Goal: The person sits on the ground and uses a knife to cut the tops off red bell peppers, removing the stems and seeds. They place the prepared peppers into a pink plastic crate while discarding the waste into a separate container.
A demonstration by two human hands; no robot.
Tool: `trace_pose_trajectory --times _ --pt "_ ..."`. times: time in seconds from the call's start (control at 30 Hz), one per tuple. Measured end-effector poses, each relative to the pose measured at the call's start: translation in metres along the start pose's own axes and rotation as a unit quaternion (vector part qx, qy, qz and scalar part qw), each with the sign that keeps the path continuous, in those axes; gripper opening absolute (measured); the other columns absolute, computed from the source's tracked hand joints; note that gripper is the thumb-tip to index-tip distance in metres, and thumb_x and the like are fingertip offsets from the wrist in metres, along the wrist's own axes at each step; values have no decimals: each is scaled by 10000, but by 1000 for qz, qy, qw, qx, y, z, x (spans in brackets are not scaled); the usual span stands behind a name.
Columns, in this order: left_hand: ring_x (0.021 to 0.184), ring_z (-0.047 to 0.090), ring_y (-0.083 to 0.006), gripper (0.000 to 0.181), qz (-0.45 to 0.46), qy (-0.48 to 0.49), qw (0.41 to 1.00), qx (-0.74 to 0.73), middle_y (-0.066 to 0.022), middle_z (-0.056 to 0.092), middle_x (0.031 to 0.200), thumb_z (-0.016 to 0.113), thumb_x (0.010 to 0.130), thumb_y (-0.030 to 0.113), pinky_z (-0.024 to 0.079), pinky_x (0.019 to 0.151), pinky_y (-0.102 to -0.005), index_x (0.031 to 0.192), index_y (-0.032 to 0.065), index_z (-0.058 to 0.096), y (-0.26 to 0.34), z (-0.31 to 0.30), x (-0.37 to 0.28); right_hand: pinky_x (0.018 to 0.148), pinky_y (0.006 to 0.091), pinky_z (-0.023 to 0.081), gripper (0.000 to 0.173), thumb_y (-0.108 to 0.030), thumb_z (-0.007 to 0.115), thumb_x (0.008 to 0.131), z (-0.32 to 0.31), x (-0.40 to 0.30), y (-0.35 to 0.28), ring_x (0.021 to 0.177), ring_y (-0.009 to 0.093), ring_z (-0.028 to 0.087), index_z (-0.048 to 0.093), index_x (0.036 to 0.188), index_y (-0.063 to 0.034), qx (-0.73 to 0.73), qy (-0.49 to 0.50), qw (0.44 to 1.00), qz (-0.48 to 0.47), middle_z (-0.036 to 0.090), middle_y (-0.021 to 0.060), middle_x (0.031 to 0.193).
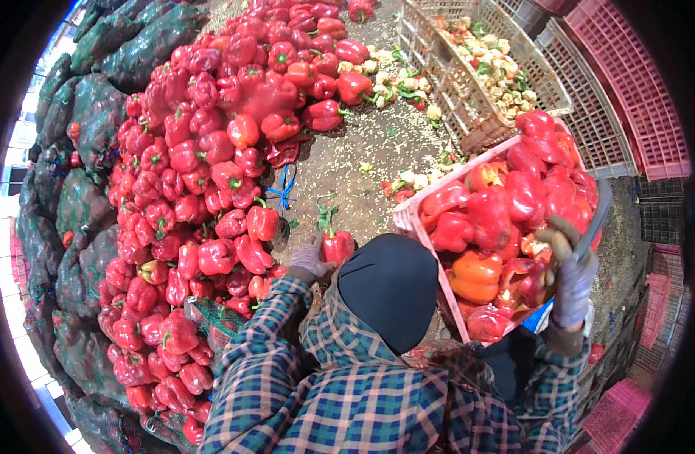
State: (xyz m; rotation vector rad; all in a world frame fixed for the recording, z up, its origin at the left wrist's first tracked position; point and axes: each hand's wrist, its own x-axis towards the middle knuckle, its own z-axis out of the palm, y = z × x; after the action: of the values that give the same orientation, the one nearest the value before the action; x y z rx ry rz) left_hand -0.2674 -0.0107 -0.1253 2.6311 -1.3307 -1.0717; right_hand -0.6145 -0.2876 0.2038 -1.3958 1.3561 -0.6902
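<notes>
My left hand (309,258), in a pale purple glove, is at the left side of a red bell pepper (337,247) that has a green stem. Its fingers are spread against the pepper; whether they grip it is unclear. In my gloved right hand (571,278) is a knife (596,218) with a curved grey blade pointing up. That hand is over the right side of a pink plastic crate (446,301) heaped with red peppers, some cut open. One orange-red pepper (475,276) lies among them. A dark cap (390,289) and plaid hood hide part of the ground.
A big pile of red bell peppers (211,153) spreads at the left, with stuffed dark mesh sacks (86,210) behind it. Pepper cores fill a dirty plastic crate (458,96) at the back. Seeds and blue twine (283,190) lie on the ground. Stacked crates (625,74) stand at right.
</notes>
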Motion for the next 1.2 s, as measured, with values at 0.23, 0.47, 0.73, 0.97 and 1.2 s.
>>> trace_pose_trajectory --times 0.23,0.47,0.73,0.97,1.2 --pt "1128 598 -408 999 -181 7 964 -195 -269 593 1225 797 619 512 496 941 -437 1428 112 368 56 -2 21 428 178 379 510 -297 721 863 30 -41 0 470 42 497 591 1210 54 -18 -13 998 58 717 114 918" --pt "946 626 -251 698 -181 95 793 -574 -130 624 1053 825 591 64 549 846 -357 1213 108 514 -5 53 41 482 180 411 529 -218 706 842 47 -58 -26 551 50 536 553 1274 47 -25 -60 997 33 696 124 1014" --pt "1042 610 -205 674 193 160 728 -638 -72 629 1124 853 587 -42 515 944 -363 1189 68 570 112 -126 -11 636 219 501 543 -256 639 929 43 -63 -6 703 65 552 460 1398 -48 96 -205 972 59 594 80 1132" --pt "1039 596 -187 604 460 273 744 -401 -58 620 1094 865 610 -27 488 923 -348 1130 60 570 245 -214 -78 745 383 507 522 -217 584 937 45 -71 10 792 277 651 448 1413 -51 -119 -81 953 -268 643 197 934" --pt "1056 618 -286 494 508 254 767 -298 -128 622 1077 856 629 7 527 905 -377 1051 62 607 330 -211 -130 891 424 503 599 -178 591 903 4 -83 42 1091 397 599 370 1416 37 -168 6 958 -230 574 268 1239"
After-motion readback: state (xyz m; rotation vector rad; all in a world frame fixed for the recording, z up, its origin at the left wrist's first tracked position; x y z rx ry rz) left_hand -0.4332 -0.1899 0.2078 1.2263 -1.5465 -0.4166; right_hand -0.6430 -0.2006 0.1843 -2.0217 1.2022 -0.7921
